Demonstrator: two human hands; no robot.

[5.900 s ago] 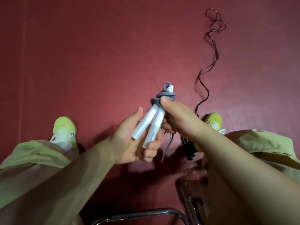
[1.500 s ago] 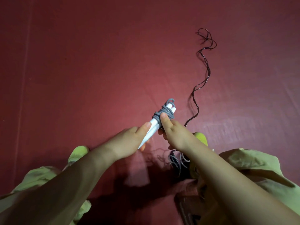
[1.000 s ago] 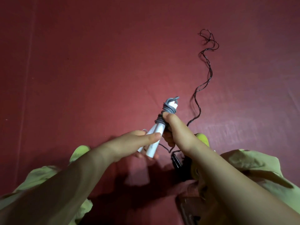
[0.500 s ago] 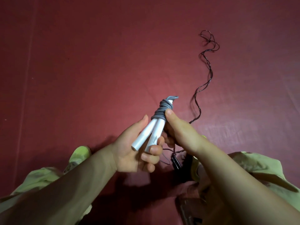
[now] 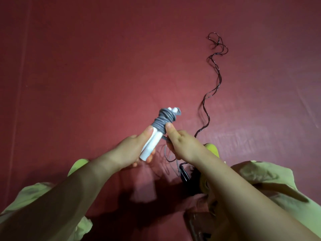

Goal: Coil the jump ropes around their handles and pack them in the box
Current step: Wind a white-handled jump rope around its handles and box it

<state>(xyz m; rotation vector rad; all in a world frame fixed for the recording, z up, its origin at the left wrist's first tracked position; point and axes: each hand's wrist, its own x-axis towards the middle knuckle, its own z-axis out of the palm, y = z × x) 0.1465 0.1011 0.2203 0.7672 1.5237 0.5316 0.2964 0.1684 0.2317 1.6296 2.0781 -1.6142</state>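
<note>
Two white jump-rope handles (image 5: 152, 141) are held side by side above the red floor, with grey rope (image 5: 163, 120) coiled thickly round their upper ends. My left hand (image 5: 128, 152) grips the lower part of the handles, its thumb up against the coil. My right hand (image 5: 184, 145) pinches the grey rope's loose end at the coil's lower right edge, thumb pressed on the wraps. A second, dark thin jump rope (image 5: 211, 87) lies stretched out on the floor to the right, running back to its black handles (image 5: 184, 173) under my right wrist.
A red mat (image 5: 86, 66) covers the floor. My yellow-green shoes (image 5: 212, 148) and green trouser legs (image 5: 271, 180) show at the bottom. A dark box edge or metal frame (image 5: 196, 226) sits at the bottom right, mostly hidden by my right arm.
The grey coil has grown along the handles. My left hand has turned the handles over, palm now facing down. The dark rope has not moved.
</note>
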